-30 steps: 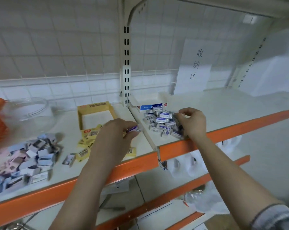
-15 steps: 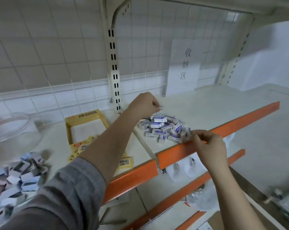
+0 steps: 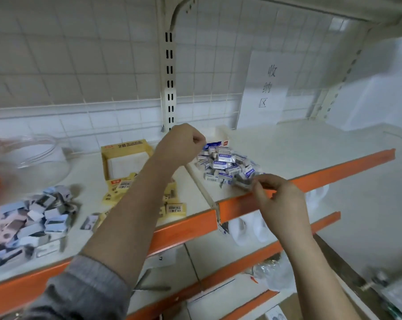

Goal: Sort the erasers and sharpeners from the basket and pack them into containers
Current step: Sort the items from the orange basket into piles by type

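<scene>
Nearest, the right hand (image 3: 279,199) is pinching something small at the front edge of the blue-and-white eraser pile (image 3: 227,166), though what exactly cannot be told. Beyond it the left hand (image 3: 184,144) is hovering, closed into a loose fist, over the pile's back edge. Sorting is looking well along while packing is hardly begun: the erasers are lying jumbled, long axes pointing every way, and the white box (image 3: 219,137) behind them is waiting.

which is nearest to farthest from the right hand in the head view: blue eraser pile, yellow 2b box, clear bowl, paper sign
1. blue eraser pile: the right hand is at its front edge.
2. yellow 2B box: left, beyond the left hand.
3. paper sign and clear bowl: too close to call; the sign is up on the back grid, the bowl far left.
</scene>
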Tool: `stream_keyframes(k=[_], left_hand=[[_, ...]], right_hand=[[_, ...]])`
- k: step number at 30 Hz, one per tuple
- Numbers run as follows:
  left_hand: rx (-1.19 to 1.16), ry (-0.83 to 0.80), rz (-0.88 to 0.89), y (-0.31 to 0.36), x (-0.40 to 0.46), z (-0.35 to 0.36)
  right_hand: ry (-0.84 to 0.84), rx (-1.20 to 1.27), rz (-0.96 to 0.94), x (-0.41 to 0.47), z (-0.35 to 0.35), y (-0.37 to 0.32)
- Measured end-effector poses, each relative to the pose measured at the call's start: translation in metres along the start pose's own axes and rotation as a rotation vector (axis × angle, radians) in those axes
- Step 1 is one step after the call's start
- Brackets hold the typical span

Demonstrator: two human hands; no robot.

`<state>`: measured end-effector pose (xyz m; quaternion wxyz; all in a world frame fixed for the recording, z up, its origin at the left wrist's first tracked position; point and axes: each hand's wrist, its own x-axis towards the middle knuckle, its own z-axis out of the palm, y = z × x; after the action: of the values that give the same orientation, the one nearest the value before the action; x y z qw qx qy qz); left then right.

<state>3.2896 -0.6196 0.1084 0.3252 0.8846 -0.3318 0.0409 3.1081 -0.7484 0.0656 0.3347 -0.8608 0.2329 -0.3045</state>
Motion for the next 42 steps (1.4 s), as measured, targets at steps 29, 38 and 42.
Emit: stream_keyframes(k=[29,38,42], left_hand=[[0.217,0.490,-0.392,-0.275,-0.328,-0.317],[0.189,0.443,-0.416,-0.288,-0.338,-0.330],[0.246,0.338,-0.407,-0.295,-0.325,-0.340]], right_hand=[[-0.713,-0.496,-0.639,-0.067,0.366,-0.401],[-0.844,-0.783,-0.615,-0.065,0.406,-0.397],[-0.781,-0.764,-0.615,-0.062,0.401,-0.402]])
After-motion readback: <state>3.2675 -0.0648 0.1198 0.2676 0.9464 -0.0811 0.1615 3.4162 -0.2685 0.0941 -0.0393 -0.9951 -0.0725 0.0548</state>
